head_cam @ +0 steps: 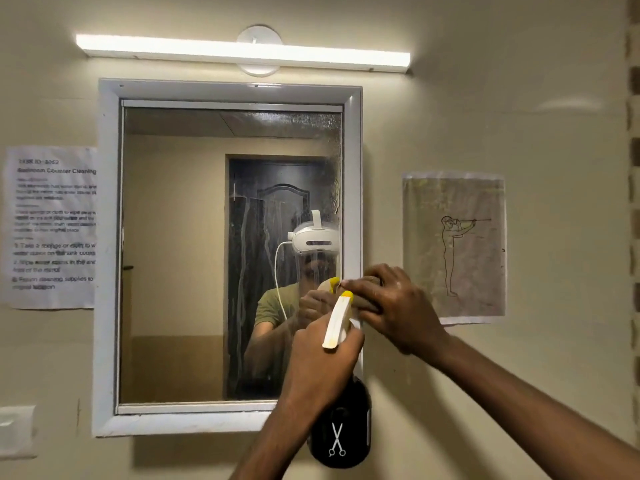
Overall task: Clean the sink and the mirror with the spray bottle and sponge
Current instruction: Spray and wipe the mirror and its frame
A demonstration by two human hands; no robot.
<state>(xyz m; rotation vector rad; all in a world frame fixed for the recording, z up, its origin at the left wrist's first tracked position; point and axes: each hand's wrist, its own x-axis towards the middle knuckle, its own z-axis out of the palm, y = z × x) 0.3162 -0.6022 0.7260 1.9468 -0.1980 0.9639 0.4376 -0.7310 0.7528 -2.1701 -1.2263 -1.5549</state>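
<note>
While the left hand (pixel 320 362) grips the neck of the spray bottle (pixel 341 420), the bottle's white head with its yellow nozzle points at the lower right part of the mirror (pixel 194 258). The bottle's black body hangs below the fist, in front of the mirror's white frame. The right hand (pixel 394 306) clutches a brownish sponge (pixel 369 299) just beside the nozzle, at the frame's right edge. Wet streaks run down the glass. Paper sheets (pixel 52 226) flank the mirror; a light bar (pixel 242 51) glows above.
</note>
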